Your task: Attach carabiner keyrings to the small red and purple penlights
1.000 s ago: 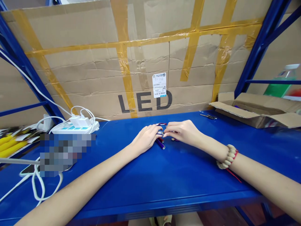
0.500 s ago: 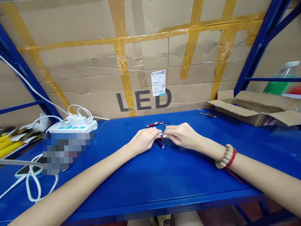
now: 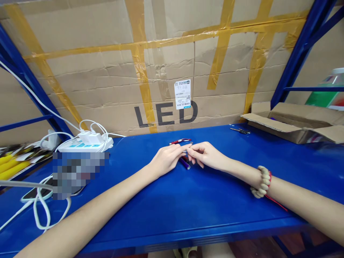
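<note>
My left hand (image 3: 165,158) and my right hand (image 3: 206,155) meet at the middle of the blue shelf surface (image 3: 188,200). Their fingertips pinch a small silver part between them, too small to name. A purple pen-like tube (image 3: 185,163) lies on the surface just under the fingers. A red pen-like tube (image 3: 179,141) lies a little behind the hands. My right wrist wears a bead bracelet (image 3: 261,181) with a red cord.
A taped cardboard sheet marked LED (image 3: 166,71) stands behind. A white power strip (image 3: 86,143) with chargers and cables sits at the left, by a phone (image 3: 34,193). An open cardboard box (image 3: 295,123) and a small metal tool (image 3: 240,131) lie at the right.
Both hands stay joined over the purple tube. My right fingers have shifted slightly and spread a little. The view has moved a bit.
</note>
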A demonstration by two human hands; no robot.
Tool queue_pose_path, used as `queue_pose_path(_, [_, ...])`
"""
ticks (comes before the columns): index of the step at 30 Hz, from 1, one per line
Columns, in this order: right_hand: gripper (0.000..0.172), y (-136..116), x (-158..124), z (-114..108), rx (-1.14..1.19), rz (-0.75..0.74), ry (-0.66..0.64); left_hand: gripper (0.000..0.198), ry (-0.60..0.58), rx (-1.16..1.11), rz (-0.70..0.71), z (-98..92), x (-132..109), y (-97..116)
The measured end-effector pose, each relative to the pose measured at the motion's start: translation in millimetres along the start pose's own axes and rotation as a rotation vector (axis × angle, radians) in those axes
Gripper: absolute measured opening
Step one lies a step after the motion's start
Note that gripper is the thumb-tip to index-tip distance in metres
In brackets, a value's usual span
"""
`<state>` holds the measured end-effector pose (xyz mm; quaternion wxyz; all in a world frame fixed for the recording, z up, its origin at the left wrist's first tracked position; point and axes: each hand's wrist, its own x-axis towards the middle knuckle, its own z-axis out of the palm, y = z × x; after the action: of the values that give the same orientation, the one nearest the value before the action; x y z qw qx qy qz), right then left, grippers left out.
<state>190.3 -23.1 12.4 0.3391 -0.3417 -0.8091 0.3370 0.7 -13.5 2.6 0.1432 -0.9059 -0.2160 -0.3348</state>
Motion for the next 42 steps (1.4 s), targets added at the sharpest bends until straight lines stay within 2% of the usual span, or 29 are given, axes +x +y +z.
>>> queue_pose_path(4, [0.041,0,1,-1,0.002,0.001,0.006,0.025,0.009,-0.019,-0.047,1.3,1,0])
queue_pose_path(8, [0.041,-1,2,-2,-0.145,-0.005,0.057,0.026,0.025,-0.004,-0.078,3.4,1,-1])
queue_pose_path(13, [0.036,-3,3,-6,-0.490,-0.103,0.278,0.025,0.080,0.068,-0.098,4.3,1,-2])
queue_pose_path(15, [0.032,-3,3,-8,-0.547,-0.168,0.367,0.025,0.086,0.088,-0.116,3.7,1,-1])
queue_pose_path(18, [0.030,-2,2,-11,-0.568,-0.270,0.426,0.025,0.078,0.096,-0.154,2.5,3,1])
queue_pose_path(24, [0.023,1,1,-14,-0.622,-0.361,0.431,0.026,0.077,0.119,-0.148,1.9,3,1])
queue_pose_path(33, [0.024,0,2,-14,-0.641,-0.412,0.478,0.026,0.097,0.128,-0.119,2.1,3,1])
queue_pose_path(42, [0.025,0,1,-16,-0.666,-0.428,0.470,0.025,0.059,0.084,-0.150,2.0,3,0])
